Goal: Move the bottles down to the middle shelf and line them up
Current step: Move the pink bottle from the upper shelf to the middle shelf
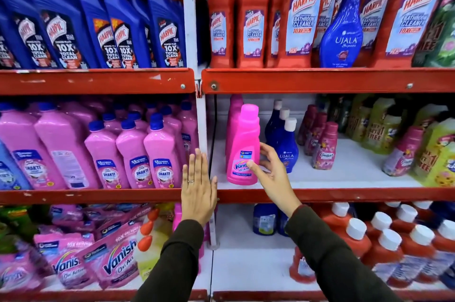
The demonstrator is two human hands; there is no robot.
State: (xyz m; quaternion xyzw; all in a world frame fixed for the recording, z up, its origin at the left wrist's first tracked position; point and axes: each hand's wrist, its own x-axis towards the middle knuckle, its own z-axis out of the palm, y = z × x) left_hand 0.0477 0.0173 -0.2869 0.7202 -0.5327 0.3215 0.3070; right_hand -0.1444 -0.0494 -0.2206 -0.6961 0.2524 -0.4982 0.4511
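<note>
Pink Vanish bottle (242,149): upright at middle shelf (320,194) front edge, smooth rigid plastic, likely liquid-heavy, best gripped mid-body; right hand (269,168) loosely cupping its label side, left hand (198,188) flat, empty.

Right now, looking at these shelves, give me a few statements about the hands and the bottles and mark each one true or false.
1. The right hand touches the pink Vanish bottle. True.
2. The Vanish bottle lies on its side. False: it stands upright on the middle shelf.
3. The left hand holds a bottle. False: it is open and flat, holding nothing.
4. A blue Ujala bottle stands on the top shelf among red Harpic bottles. True.
5. The Vanish bottle has a white cap. False: its cap is pink.
</note>
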